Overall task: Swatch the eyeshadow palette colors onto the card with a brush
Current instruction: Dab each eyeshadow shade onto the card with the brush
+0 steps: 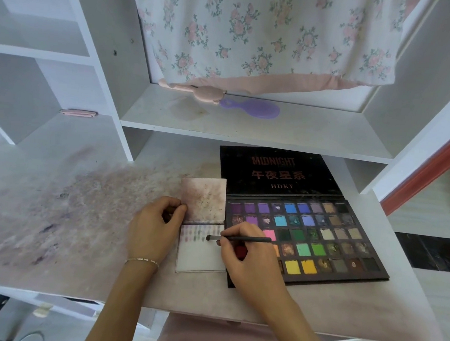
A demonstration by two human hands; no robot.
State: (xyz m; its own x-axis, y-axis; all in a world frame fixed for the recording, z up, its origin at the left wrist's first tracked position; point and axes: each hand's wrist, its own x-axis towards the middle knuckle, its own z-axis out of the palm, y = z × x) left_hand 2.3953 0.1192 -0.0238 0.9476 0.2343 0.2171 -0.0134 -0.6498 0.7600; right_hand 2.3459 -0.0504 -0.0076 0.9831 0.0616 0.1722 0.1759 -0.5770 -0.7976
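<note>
Pinching a thin dark brush (240, 238) near its ferrule, the right hand (249, 257) lays it across the card (202, 256), bristle tip on the card's top band just right of a row of small purple/mauve/green swatches. Handle points right, over the eyeshadow palette (333, 247). Left hand (153, 229) sits at the card's left edge, thumb and fingers curled on the lower left corner of a stained, flipped-up sheet (203, 198) above the card; a thin bracelet (143, 261) on that wrist. Card lies flat on the surface (69, 212), touching the palette's left side; its lower part is blank white. Palette is open w/ black lid (277, 174) lying flat behind, pans in purples, blues, greens, yellows, browns. Surface is smeared w/ pinkish powder at left. On the shelf (248, 126) behind: a purple hairbrush (252, 109), and a floral cloth (254, 34) hanging above.
</note>
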